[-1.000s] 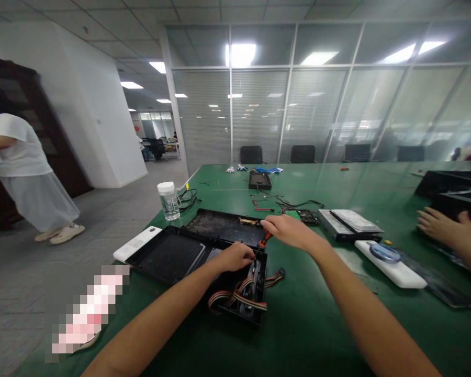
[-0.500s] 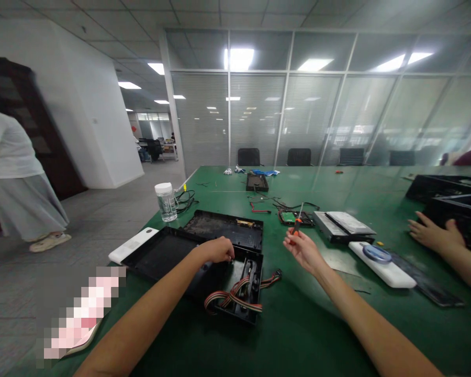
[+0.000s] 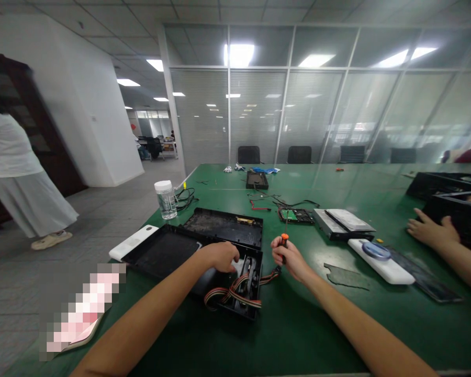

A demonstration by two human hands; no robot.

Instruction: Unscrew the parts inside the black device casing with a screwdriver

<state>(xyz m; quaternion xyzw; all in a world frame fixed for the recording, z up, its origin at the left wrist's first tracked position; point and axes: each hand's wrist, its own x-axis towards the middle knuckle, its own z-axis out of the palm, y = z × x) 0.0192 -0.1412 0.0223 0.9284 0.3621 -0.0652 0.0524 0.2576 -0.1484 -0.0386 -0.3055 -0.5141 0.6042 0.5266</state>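
Note:
My right hand (image 3: 292,257) is closed round a screwdriver (image 3: 284,245) with an orange and black handle, its thin shaft pointing up and away from me. It hovers just right of an open black device case (image 3: 255,301). Inside that case, my left hand (image 3: 222,256) reaches down with curled fingers; whatever they grip is hidden. Striped ribbon cables (image 3: 233,296) hang over the near side of the case, and a connector end lies below my right hand. Metal parts (image 3: 251,269) show along the case's right side. A dark, dusty cover panel (image 3: 215,226) lies behind.
Right of my hands are a green circuit board (image 3: 292,215), silver drives (image 3: 343,222), a white power bank (image 3: 380,262) and a dark flat sheet (image 3: 347,276). A lidded water bottle (image 3: 165,201) stands at the left edge. A co-worker's hand (image 3: 435,230) touches a black chassis at far right.
My right hand has moved left and down with the screwdriver, closer to the case. My left hand has shifted slightly right within the case. A person at far left has moved slightly right.

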